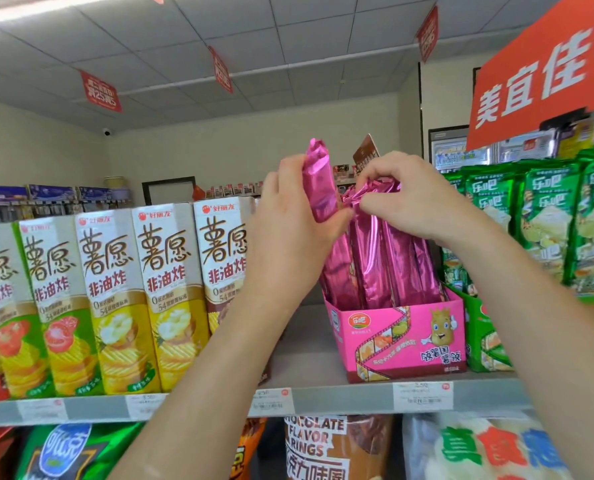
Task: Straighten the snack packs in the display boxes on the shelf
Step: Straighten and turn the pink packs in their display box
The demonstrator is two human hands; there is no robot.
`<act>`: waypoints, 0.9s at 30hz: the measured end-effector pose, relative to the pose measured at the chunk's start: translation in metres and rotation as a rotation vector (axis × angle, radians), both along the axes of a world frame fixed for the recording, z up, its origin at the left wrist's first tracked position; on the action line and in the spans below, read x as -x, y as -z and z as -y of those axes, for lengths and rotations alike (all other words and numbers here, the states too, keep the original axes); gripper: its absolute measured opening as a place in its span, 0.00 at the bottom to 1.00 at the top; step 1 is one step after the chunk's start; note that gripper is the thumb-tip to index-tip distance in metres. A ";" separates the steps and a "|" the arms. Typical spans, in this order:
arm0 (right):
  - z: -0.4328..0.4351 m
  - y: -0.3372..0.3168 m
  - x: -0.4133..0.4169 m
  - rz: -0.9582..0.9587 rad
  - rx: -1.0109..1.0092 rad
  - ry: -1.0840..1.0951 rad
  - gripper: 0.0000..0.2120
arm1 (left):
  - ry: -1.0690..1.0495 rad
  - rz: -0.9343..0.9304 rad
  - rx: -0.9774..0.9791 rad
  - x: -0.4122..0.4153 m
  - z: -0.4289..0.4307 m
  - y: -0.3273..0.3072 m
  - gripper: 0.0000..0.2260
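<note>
A pink display box (404,336) sits on the shelf (340,401), holding magenta foil packs (397,265) that stand upright and lean a little to the left. The left hand (288,233) has its grip curled round a raised pack (318,183), which rises above the rest at the box's left end. The right hand (415,199) pinches the crumpled tops of the neighbouring packs. Just to the right, a green display box (479,336) holds green packs (546,223). Tall chip cartons (115,292) line the shelf to the left.

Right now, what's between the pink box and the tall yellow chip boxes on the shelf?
Only bare grey shelf. In the head view, the left hand's arm reaches up across that gap between the pink box and the tall boxes.
</note>
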State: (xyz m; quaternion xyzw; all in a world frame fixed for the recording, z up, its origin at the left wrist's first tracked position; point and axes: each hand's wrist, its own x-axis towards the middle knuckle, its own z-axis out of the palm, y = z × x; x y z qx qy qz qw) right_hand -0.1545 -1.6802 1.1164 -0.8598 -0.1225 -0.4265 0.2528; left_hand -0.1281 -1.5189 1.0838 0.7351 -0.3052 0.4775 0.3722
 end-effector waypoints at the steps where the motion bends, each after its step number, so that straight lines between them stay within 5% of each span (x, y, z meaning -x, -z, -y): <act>1: -0.001 0.002 0.000 0.014 -0.004 0.016 0.04 | 0.005 -0.048 -0.033 -0.002 0.002 0.007 0.28; 5: -0.004 0.013 0.005 0.029 0.050 0.078 0.15 | 0.060 -0.179 -0.087 -0.008 0.005 0.033 0.27; 9: -0.009 0.036 0.031 0.163 0.149 0.195 0.28 | -0.010 -0.163 -0.152 -0.011 0.001 0.039 0.37; 11: -0.006 0.055 0.049 0.182 0.208 0.250 0.21 | -0.109 -0.025 -0.130 -0.003 0.000 0.046 0.40; 13: -0.001 0.073 0.064 0.021 0.333 0.318 0.14 | -0.150 0.105 -0.181 0.011 0.003 0.058 0.30; 17: 0.004 0.091 0.069 -0.221 0.515 0.400 0.15 | -0.147 0.164 -0.581 0.022 0.013 0.079 0.13; 23: 0.016 0.092 0.078 -0.222 0.312 0.138 0.09 | -0.134 -0.021 -0.686 0.010 -0.012 0.074 0.06; 27: 0.010 0.090 0.069 -0.236 0.409 0.068 0.12 | -0.292 -0.118 -0.733 0.007 -0.022 0.072 0.10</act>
